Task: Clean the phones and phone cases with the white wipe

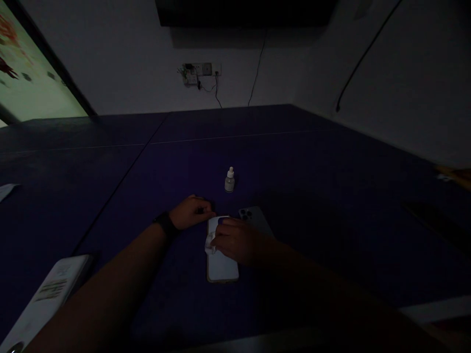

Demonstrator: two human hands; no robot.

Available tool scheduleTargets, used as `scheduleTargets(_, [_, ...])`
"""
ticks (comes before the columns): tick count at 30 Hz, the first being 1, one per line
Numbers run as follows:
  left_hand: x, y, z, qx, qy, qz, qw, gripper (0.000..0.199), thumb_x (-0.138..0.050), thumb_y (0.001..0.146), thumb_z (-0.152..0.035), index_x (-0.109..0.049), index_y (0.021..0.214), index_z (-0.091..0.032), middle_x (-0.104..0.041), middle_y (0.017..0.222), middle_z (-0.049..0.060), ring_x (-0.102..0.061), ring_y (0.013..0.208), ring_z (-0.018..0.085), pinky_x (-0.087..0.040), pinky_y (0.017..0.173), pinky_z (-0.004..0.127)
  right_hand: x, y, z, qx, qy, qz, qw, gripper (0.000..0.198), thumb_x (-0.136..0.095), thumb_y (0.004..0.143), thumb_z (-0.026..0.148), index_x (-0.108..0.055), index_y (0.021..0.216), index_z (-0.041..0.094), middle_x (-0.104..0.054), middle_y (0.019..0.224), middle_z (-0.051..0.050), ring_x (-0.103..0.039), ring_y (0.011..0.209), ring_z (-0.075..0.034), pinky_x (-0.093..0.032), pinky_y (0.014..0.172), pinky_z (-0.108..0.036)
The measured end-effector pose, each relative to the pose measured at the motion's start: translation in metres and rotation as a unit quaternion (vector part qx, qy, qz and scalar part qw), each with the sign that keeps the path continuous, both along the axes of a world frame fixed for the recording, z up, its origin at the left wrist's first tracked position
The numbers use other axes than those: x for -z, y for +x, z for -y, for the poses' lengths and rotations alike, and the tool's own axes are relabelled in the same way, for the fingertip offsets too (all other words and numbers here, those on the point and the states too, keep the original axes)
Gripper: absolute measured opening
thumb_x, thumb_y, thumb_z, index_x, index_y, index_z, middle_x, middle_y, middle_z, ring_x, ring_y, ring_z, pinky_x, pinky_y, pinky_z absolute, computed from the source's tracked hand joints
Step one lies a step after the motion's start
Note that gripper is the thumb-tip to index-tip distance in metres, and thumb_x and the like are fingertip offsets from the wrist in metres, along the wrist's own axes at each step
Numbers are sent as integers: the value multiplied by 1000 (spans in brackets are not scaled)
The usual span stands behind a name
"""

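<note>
A broad, dark blue-purple table (316, 166) fills most of the dim room before me, a dark seam and a thin pale line crossing it. Behind it stands a pale wall (128, 63), with a wide black panel (246, 12) along its top and a bright pane (33, 73) with red markings off to the left. A white box (51, 294) lies on the table's near left, beside the person's left forearm. Low on the wall sits a cluster of sockets (202, 68) with dark cables trailing down.

The right hand (239, 240) reaches over a white-faced phone (222, 268), which lies flat on the table in front of the person, its rim brownish. The left hand (189, 213) rests by the phone's upper left corner, fingers curled; in this gloom I can't tell whether it grips the phone or only touches it. A grey phone (261, 220), camera lenses upward, lies just right of the white-faced one, partly covered by the right hand. Beyond both stands an upright dropper bottle (229, 183) with a white top. A black wristband (165, 224) circles the left wrist. Pinched in the right fingers, a crumpled white cloth (210, 244) lies against the white-faced phone, overhanging its left edge.
</note>
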State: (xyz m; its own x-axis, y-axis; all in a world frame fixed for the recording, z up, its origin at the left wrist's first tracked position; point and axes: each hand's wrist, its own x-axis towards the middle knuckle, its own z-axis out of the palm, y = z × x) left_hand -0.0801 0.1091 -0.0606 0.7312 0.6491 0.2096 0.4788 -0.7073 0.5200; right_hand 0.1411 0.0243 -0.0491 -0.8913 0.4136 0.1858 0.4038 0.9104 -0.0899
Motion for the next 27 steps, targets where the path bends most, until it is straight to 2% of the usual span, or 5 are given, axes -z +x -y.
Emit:
scheduleTargets(5, [-1,0,0,-6,-7,-4,1000,39,-54,96,-47,-58,70,-18,-60,67,-4,-55,66,11,-38,78,28,2,7,1,-51,-25,3,998,15,-62,95,18,-72,106,18,-71,96,-5,-59,89,-20,-43,80,-33])
scheduleTargets(10, [1,0,-2,-1,-10,-2,1000,32,-54,94,-39,-59,70,-19,-60,66,-3,-55,66,12,-39,77,28,2,6,-12,64,28,-63,996,17,-56,100,16,-72,106,15,-69,97,-8,-58,91,-20,-43,82,-34])
scheduleTargets(14, [2,-1,-4,5,-16,4,1000,23,-54,90,-28,-60,70,-19,-60,65,-3,-55,66,12,-39,72,27,7,-3,-18,143,35,-27,989,18,-54,101,17,-72,105,16,-68,98,-8,-57,90,-21,-42,79,-34])
scheduleTargets(22, [3,-2,-4,2,-13,4,1000,24,-55,90,-28,-59,69,-19,-59,66,-3,-55,66,12,-39,73,27,9,-4,-12,146,28,-10,989,26,-49,105,21,-67,125,20,-68,119,-9,-55,103,-23,-40,85,-38])
scheduleTargets(27, [3,-2,-4,0,-6,7,1000,36,-56,95,-42,-57,68,-19,-56,62,-4,-52,63,12,-39,70,27,6,-2,-13,66,15,-2,998,24,-51,105,22,-70,119,25,-70,116,-4,-55,101,-21,-39,82,-36])
